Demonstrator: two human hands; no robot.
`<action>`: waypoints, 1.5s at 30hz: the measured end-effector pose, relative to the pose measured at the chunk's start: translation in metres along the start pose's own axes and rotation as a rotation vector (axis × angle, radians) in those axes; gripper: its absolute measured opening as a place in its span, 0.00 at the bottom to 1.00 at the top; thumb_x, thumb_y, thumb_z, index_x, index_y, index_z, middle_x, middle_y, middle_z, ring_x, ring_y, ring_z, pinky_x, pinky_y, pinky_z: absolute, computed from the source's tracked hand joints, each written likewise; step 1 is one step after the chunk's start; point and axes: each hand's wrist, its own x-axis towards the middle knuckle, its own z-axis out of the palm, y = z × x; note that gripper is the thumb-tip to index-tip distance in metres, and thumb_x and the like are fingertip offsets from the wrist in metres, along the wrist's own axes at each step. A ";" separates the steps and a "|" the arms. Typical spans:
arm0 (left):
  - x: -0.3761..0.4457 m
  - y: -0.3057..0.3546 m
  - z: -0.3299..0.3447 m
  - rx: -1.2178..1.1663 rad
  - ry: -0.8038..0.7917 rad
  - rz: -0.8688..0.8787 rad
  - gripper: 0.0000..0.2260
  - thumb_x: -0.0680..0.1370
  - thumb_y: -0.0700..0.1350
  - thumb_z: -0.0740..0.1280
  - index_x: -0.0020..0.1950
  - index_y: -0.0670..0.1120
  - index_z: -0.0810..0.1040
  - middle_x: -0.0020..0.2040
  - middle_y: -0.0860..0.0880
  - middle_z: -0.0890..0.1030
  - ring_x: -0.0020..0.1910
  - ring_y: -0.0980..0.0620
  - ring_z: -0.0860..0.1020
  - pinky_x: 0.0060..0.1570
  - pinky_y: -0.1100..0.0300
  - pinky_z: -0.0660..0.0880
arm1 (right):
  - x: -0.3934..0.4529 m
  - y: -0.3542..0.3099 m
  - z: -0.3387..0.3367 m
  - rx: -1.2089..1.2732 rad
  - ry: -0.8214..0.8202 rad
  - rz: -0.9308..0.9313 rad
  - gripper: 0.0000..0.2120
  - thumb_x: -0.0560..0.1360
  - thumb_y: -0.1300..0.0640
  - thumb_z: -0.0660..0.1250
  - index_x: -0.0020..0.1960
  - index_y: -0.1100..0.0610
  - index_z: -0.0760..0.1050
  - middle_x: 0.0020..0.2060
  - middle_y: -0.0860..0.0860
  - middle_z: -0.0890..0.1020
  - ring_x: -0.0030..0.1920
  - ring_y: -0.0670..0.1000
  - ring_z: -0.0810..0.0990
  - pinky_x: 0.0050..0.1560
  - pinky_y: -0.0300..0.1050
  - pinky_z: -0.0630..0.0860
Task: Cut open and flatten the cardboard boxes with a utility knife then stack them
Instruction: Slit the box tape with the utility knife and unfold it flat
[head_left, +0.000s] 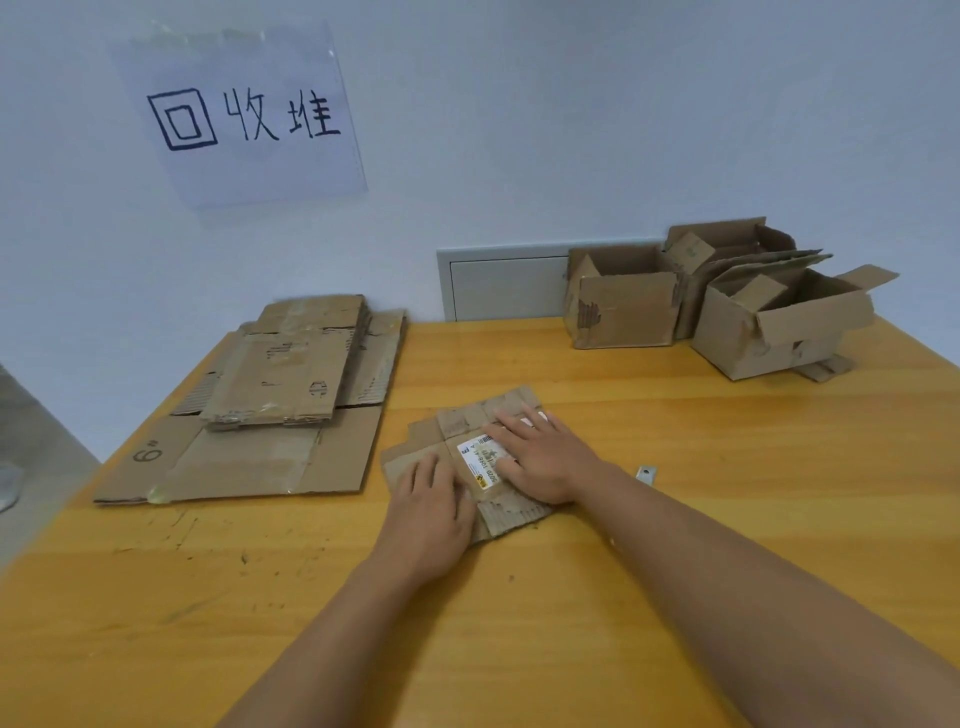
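Cardboard box (470, 457), small and already cut open, is lying flat near the middle of the wooden table (675, 426), where both hands are pressing it down. Left hand (428, 514) is resting palm-down on the near-left part, fingers straight, gripping nothing. Right hand (540, 457) is spreading flat over the far-right part, beside the white shipping label (478, 462); this two-point pressure is probably creasing the folds so the sheet stays level. Flattened stack (270, 395) is waiting to the left under a handwritten wall sign (239, 114), apparently marking the collection spot. Three uncut boxes (727, 306) are standing open at the far right, well apart. A small metal piece (645, 474) is lying just beside the right wrist; whether it belongs to the knife cannot be told.
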 end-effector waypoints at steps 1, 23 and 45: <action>0.003 0.000 0.000 -0.007 -0.020 -0.015 0.17 0.84 0.50 0.52 0.71 0.45 0.64 0.79 0.43 0.56 0.78 0.46 0.51 0.76 0.52 0.52 | 0.000 0.000 0.003 0.012 0.011 0.014 0.28 0.82 0.38 0.45 0.81 0.42 0.46 0.80 0.43 0.44 0.80 0.49 0.38 0.78 0.54 0.38; 0.042 -0.007 0.000 0.154 -0.087 0.079 0.25 0.84 0.55 0.45 0.81 0.54 0.46 0.81 0.54 0.41 0.79 0.52 0.38 0.77 0.51 0.37 | 0.019 -0.012 0.017 0.075 0.102 0.123 0.27 0.83 0.45 0.43 0.81 0.47 0.46 0.81 0.45 0.44 0.80 0.48 0.40 0.78 0.53 0.38; 0.033 -0.015 -0.030 0.356 -0.075 0.139 0.23 0.83 0.53 0.55 0.78 0.59 0.56 0.81 0.47 0.47 0.80 0.45 0.44 0.77 0.48 0.43 | -0.053 -0.019 0.002 -0.102 0.044 0.210 0.26 0.81 0.37 0.46 0.75 0.47 0.60 0.68 0.53 0.66 0.64 0.57 0.63 0.63 0.56 0.60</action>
